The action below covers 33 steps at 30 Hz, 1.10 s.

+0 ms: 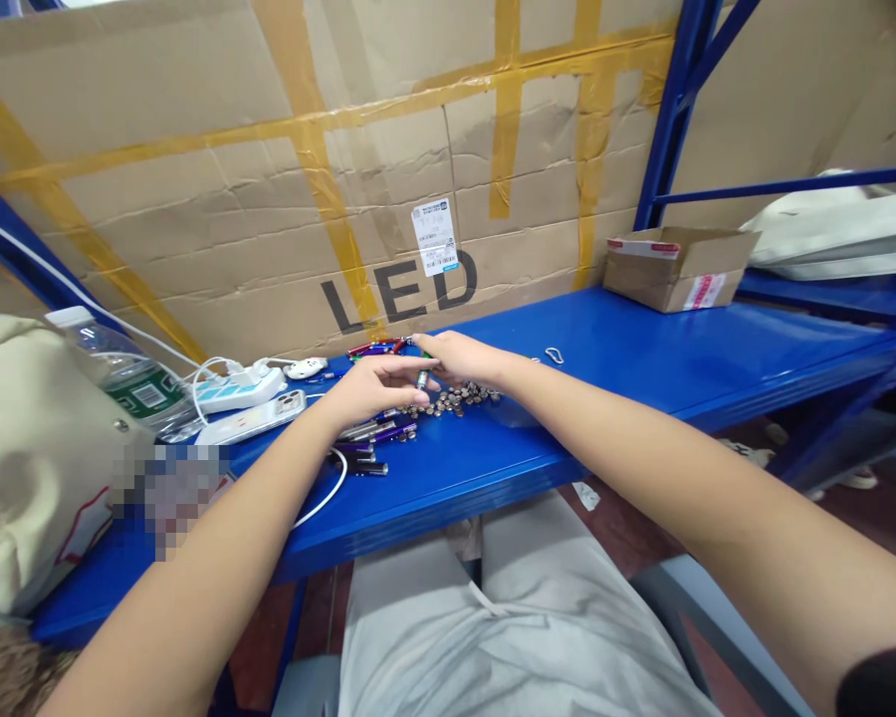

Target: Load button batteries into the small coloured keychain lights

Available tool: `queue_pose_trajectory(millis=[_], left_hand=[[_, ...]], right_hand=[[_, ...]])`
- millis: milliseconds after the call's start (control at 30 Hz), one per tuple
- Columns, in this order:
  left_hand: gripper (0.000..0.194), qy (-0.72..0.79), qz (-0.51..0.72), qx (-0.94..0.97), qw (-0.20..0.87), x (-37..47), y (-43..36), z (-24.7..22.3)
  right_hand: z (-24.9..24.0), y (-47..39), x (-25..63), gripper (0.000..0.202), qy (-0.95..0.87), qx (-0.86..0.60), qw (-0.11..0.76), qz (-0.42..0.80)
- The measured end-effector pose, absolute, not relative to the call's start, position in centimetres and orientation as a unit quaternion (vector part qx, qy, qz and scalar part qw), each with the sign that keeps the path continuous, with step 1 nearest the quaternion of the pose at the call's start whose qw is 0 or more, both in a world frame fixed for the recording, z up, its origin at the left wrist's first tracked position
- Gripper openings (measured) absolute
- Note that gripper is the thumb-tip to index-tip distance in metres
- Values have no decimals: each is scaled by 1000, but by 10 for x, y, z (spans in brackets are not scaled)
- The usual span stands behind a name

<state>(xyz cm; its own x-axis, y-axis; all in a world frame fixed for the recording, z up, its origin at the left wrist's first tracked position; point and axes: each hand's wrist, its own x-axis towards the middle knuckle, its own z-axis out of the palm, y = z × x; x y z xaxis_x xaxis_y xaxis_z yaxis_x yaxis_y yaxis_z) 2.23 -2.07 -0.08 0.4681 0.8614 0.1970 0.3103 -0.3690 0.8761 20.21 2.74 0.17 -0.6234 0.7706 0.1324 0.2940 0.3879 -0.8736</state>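
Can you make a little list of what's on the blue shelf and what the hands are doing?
left hand: pinching a small silver metal cylinder
right hand: touching the same cylinder
under hands: pile of small round metal pieces
beside pile: purple and silver pen-shaped tubes
shelf: blue metal shelf
far right: small open cardboard box
left: white power strip, clear plastic bottle

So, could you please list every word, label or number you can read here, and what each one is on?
"LED": black letters on the big cardboard sheet behind the shelf.
White sticker on that cardboard: print too small to read.
Red and white tape on the small cardboard box: unreadable.
Green label on the water bottle: blurred.
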Motion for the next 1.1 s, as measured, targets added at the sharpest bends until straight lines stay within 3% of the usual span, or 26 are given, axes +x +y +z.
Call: queue_pose_trajectory(millis=[400, 600, 867, 1100], left_hand=[[36, 342, 361, 785, 371, 33, -27, 0], [48, 367, 356, 778, 365, 33, -26, -1], [37, 357, 361, 809, 296, 34, -26, -1], [47, 332, 420, 758, 373, 30, -22, 1]], right_hand=[[0, 27, 202, 52, -757, -316, 282, 497], [3, 19, 201, 45, -754, -296, 272, 519], [2, 24, 203, 51, -746, -307, 284, 518], [-4, 28, 202, 58, -751, -262, 268, 543]])
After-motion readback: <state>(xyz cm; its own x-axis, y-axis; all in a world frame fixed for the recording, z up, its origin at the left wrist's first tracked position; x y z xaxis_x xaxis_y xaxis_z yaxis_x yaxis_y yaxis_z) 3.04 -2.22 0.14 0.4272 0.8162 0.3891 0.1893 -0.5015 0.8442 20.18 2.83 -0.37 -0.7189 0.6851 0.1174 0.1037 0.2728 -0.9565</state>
